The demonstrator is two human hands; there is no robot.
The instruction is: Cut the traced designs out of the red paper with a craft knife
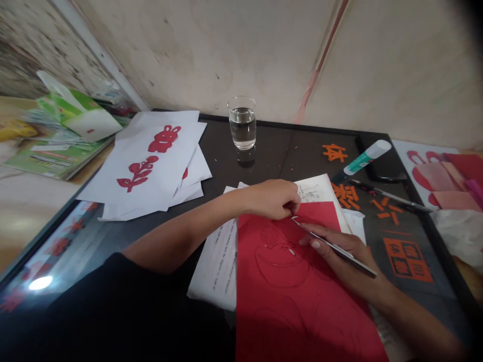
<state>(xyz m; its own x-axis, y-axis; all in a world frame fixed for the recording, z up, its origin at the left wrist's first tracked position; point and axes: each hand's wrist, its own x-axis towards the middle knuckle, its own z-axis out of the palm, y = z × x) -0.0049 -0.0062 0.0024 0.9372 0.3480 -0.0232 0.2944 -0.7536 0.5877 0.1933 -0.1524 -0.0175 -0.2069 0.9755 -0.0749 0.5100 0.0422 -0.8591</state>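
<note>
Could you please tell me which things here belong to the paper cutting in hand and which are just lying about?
In use: red paper, thin knife in the right hand, left hand resting on the paper, printed sheets underneath.
Lying about: glass of water, glue stick, pen, white sheets with red cut-outs, orange cut-outs, green booklets.
</note>
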